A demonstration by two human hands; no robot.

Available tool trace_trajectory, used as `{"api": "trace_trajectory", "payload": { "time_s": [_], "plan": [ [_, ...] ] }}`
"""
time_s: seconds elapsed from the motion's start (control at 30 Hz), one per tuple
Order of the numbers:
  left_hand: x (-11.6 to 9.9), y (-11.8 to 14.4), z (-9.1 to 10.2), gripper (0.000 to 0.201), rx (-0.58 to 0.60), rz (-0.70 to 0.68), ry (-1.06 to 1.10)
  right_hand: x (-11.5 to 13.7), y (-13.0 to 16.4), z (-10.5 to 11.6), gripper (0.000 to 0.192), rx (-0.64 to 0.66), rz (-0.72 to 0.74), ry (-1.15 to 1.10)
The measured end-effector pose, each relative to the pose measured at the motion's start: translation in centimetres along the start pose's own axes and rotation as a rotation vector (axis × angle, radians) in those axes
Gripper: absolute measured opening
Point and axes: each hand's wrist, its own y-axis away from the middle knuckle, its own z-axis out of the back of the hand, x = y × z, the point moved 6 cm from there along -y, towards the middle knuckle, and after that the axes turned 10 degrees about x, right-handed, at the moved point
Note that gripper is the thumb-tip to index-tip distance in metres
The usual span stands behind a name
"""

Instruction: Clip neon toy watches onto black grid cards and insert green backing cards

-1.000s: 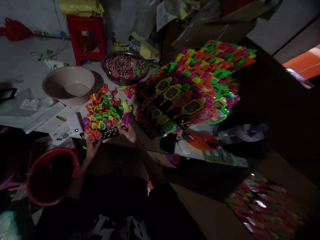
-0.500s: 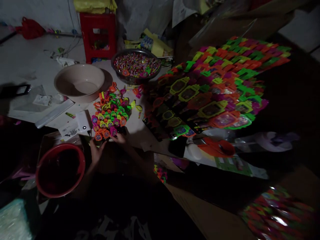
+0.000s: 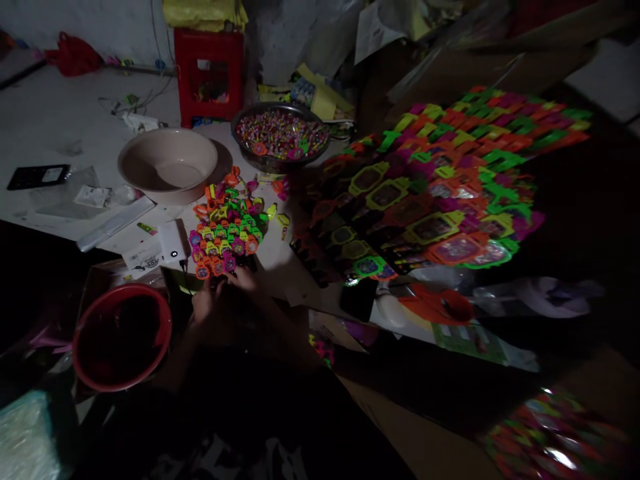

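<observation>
A mound of bright toy watches (image 3: 227, 230) in orange, yellow, green and pink lies at the table's front edge, with rows of watch faces on its near side. Just below its nearest row, my left hand (image 3: 204, 303) has its fingers drawn together. Close beside it on the right, my right hand (image 3: 245, 280) bends its fingers in toward the lowest watches. The fingertips of both hands meet near the same spot. Darkness hides what lies between them. A white power bank (image 3: 171, 241) with a cable sits left of the watches.
Behind the watches stand a beige basin (image 3: 167, 190) and a metal bowl (image 3: 280, 162) of small colourful pieces. A red stool (image 3: 210, 40) is at the back. Large stacks of carded toy watches (image 3: 435, 227) fill the right side. A red bucket (image 3: 80, 360) stands at lower left.
The whole view has shifted slightly, so the table things sit further right. My left hand has drawn its fingers together and lowered a little from the front watches. My right hand stays close to them.
</observation>
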Motion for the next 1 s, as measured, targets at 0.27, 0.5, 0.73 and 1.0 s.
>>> {"api": "trace_trajectory", "payload": {
  "time_s": [0.27, 0.5, 0.73, 1.0],
  "plan": [
    [0.5, 0.2, -1.6, 0.037, -0.177, 0.048, 0.135, -1.7, 0.7, -0.3, 0.020, 0.025, -0.002, -0.049],
    [0.9, 0.3, -2.1, 0.033, -0.197, 0.026, 0.203, -2.1, 0.6, -0.5, 0.022, 0.053, -0.026, -0.079],
    [0.8, 0.3, -2.3, 0.036, -0.186, 0.019, 0.199, -1.5, 0.6, 0.1, 0.025, 0.038, -0.037, -0.100],
    [2.0, -0.2, -3.0, 0.035, -0.185, 0.098, 0.282, -0.6, 0.8, -0.2, 0.027, 0.059, -0.018, 0.013]
  ]
}}
